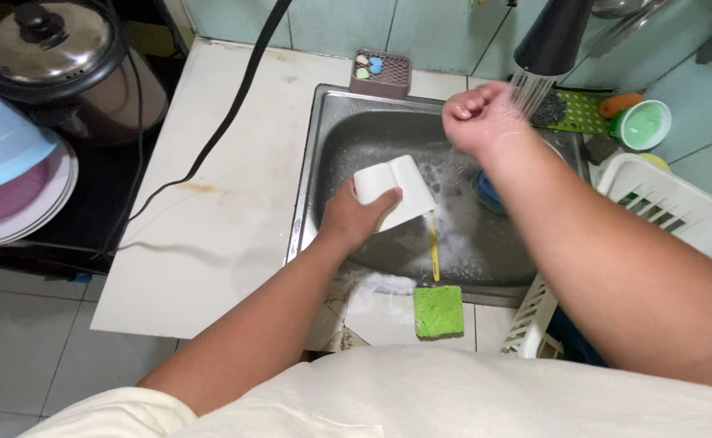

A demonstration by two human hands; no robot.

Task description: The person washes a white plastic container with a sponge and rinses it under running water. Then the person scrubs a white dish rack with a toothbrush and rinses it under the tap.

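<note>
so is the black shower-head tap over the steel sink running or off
Running. Thin streams of water fall from the black shower-head tap onto the right hand, held as a fist over the steel sink.

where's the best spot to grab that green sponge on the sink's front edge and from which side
Take the green sponge by its two long side edges, coming straight down from above. It lies flat on the front ledge of the sink, so only the top and sides are free. The right hand is under running water and the left hand holds a white cup, so neither is free yet.
</note>
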